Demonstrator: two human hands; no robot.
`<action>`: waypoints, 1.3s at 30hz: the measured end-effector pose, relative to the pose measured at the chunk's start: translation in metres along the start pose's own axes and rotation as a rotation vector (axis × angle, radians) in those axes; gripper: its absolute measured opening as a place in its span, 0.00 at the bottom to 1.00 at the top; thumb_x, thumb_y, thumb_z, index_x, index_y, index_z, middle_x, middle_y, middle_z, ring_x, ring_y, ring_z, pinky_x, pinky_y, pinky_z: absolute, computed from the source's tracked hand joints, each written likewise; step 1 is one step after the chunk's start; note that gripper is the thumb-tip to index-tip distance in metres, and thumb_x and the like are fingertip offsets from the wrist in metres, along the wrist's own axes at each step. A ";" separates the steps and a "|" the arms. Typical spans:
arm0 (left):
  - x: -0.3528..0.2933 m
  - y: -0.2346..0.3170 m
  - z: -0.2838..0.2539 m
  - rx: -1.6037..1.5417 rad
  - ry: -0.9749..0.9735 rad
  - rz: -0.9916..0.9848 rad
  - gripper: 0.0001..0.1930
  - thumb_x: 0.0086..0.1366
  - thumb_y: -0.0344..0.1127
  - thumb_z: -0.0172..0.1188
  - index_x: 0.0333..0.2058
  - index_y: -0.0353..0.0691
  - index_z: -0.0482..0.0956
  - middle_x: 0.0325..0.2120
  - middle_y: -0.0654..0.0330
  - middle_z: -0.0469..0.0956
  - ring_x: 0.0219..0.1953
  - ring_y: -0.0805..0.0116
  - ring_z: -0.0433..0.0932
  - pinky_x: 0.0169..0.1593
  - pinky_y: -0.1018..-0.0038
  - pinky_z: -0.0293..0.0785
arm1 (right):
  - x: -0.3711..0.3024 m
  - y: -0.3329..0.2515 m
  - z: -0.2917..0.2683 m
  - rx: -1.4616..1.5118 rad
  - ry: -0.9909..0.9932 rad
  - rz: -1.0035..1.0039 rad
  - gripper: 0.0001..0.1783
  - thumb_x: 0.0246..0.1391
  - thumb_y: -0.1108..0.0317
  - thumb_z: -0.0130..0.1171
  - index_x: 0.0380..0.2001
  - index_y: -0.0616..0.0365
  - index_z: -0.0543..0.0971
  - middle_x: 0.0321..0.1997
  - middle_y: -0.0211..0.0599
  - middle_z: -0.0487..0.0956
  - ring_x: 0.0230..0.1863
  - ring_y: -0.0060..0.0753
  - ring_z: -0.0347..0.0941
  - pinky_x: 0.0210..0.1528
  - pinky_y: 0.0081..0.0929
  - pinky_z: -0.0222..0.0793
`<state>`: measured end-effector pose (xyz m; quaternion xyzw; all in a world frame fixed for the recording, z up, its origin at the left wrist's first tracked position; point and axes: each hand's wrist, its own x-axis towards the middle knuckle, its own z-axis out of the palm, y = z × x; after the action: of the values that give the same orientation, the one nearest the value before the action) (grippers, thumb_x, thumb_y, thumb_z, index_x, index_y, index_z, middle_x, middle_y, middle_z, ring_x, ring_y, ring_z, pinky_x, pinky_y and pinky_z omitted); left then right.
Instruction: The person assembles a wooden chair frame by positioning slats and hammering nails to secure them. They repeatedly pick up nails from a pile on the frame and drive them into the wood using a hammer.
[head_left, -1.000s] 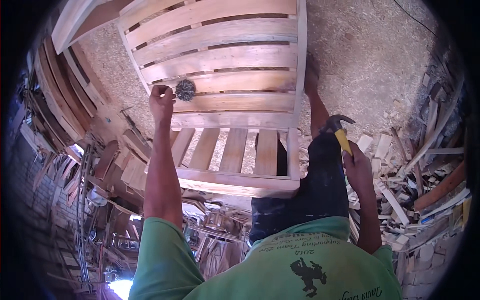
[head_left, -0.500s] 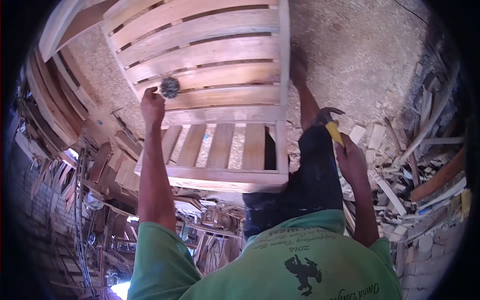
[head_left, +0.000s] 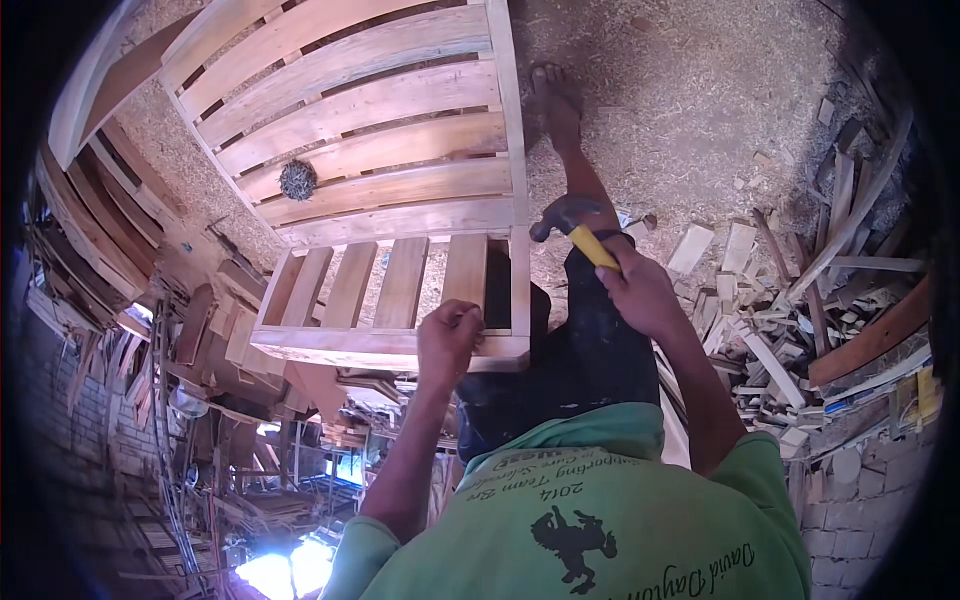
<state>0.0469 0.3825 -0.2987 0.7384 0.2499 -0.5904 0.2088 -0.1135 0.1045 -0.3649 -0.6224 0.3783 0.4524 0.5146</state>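
While pinching something small, likely a nail though too small to tell, left hand [head_left: 448,340] sits at the near rail of the slatted wooden frame [head_left: 390,345]; right hand [head_left: 640,290] wrapped around hammer [head_left: 575,225], raised just beside. Mid-nailing, apparently; next calls for a steady nail and true strike.

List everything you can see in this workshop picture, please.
slatted wooden frame: one, pale wood, centre, standing on the sawdust floor
clump of nails: one, dark grey, lying on a slat of the frame
hammer: one, dark head with yellow handle, right of the frame
wood offcuts: many, pale, heaped at the right
stacked planks: many, brown, at the left
bare foot: one, on the sawdust beside the frame
left hand: fingers pinched at the frame's near rail
right hand: gripping the hammer handle
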 end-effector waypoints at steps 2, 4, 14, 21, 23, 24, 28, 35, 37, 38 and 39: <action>0.003 0.000 0.008 0.024 0.025 -0.039 0.09 0.75 0.33 0.65 0.43 0.32 0.86 0.30 0.56 0.87 0.28 0.72 0.85 0.31 0.74 0.80 | 0.004 -0.009 -0.001 -0.141 0.059 -0.054 0.20 0.71 0.60 0.59 0.63 0.51 0.76 0.35 0.52 0.86 0.38 0.58 0.87 0.43 0.54 0.80; 0.006 0.005 0.013 0.064 0.041 -0.090 0.09 0.75 0.34 0.64 0.43 0.32 0.85 0.29 0.56 0.87 0.27 0.72 0.84 0.29 0.74 0.78 | 0.007 -0.017 -0.001 -0.188 0.063 -0.060 0.19 0.71 0.61 0.59 0.62 0.52 0.76 0.36 0.56 0.86 0.41 0.63 0.86 0.44 0.57 0.79; 0.020 0.013 0.021 0.309 -0.057 -0.286 0.12 0.69 0.36 0.68 0.39 0.30 0.87 0.22 0.55 0.84 0.20 0.68 0.83 0.26 0.69 0.76 | 0.031 -0.004 0.020 0.084 -0.139 -0.094 0.17 0.70 0.62 0.56 0.55 0.59 0.79 0.38 0.60 0.87 0.43 0.64 0.86 0.50 0.60 0.80; 0.023 0.029 0.022 0.489 -0.100 -0.332 0.14 0.69 0.40 0.67 0.39 0.31 0.89 0.23 0.53 0.86 0.25 0.65 0.87 0.33 0.65 0.80 | 0.052 0.019 0.035 0.069 -0.242 -0.213 0.20 0.70 0.60 0.60 0.60 0.57 0.82 0.40 0.58 0.87 0.44 0.65 0.85 0.49 0.55 0.78; 0.026 0.023 0.018 0.546 -0.132 -0.312 0.15 0.69 0.42 0.67 0.39 0.32 0.89 0.24 0.51 0.86 0.26 0.63 0.88 0.36 0.63 0.81 | 0.060 0.018 0.030 0.076 -0.315 -0.226 0.23 0.69 0.59 0.60 0.63 0.56 0.81 0.40 0.57 0.87 0.44 0.63 0.86 0.49 0.53 0.79; 0.026 0.021 0.018 0.573 -0.147 -0.301 0.16 0.69 0.43 0.66 0.39 0.33 0.89 0.24 0.51 0.87 0.26 0.62 0.88 0.37 0.62 0.81 | 0.064 0.018 0.028 0.078 -0.352 -0.233 0.24 0.69 0.59 0.61 0.64 0.55 0.81 0.39 0.56 0.87 0.44 0.62 0.86 0.49 0.52 0.79; 0.017 0.029 0.025 0.672 -0.091 -0.315 0.17 0.67 0.46 0.66 0.39 0.37 0.91 0.26 0.50 0.88 0.30 0.55 0.90 0.43 0.57 0.83 | 0.087 0.029 0.034 0.093 -0.327 -0.329 0.30 0.69 0.58 0.61 0.73 0.47 0.76 0.37 0.54 0.87 0.40 0.57 0.86 0.47 0.48 0.79; 0.018 0.022 0.031 0.722 -0.005 -0.285 0.16 0.65 0.45 0.69 0.35 0.35 0.92 0.21 0.53 0.86 0.27 0.60 0.87 0.38 0.61 0.81 | 0.105 0.014 0.024 0.298 -0.572 -0.006 0.32 0.72 0.57 0.62 0.77 0.35 0.73 0.23 0.36 0.82 0.19 0.24 0.77 0.24 0.30 0.76; 0.020 0.025 0.030 0.706 -0.026 -0.290 0.16 0.65 0.43 0.70 0.34 0.32 0.91 0.19 0.54 0.85 0.22 0.64 0.85 0.33 0.64 0.80 | 0.105 0.011 0.024 0.293 -0.661 -0.001 0.31 0.72 0.57 0.62 0.76 0.37 0.75 0.22 0.34 0.82 0.18 0.22 0.77 0.21 0.28 0.76; 0.021 0.028 0.030 0.707 -0.033 -0.294 0.16 0.65 0.43 0.70 0.34 0.32 0.91 0.19 0.54 0.85 0.22 0.65 0.85 0.33 0.64 0.80 | 0.103 0.009 0.024 0.276 -0.723 -0.009 0.31 0.72 0.57 0.62 0.76 0.38 0.75 0.22 0.34 0.82 0.18 0.22 0.77 0.22 0.28 0.76; 0.021 0.029 0.029 0.710 -0.040 -0.297 0.16 0.64 0.43 0.70 0.33 0.32 0.91 0.19 0.54 0.85 0.22 0.65 0.85 0.32 0.64 0.80 | 0.100 0.007 0.025 0.259 -0.785 -0.017 0.30 0.72 0.58 0.62 0.76 0.38 0.75 0.22 0.34 0.81 0.18 0.23 0.77 0.22 0.28 0.77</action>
<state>0.0461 0.3442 -0.3250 0.7088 0.1302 -0.6785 -0.1426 -0.0940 0.1275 -0.4642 -0.3359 0.2019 0.5997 0.6977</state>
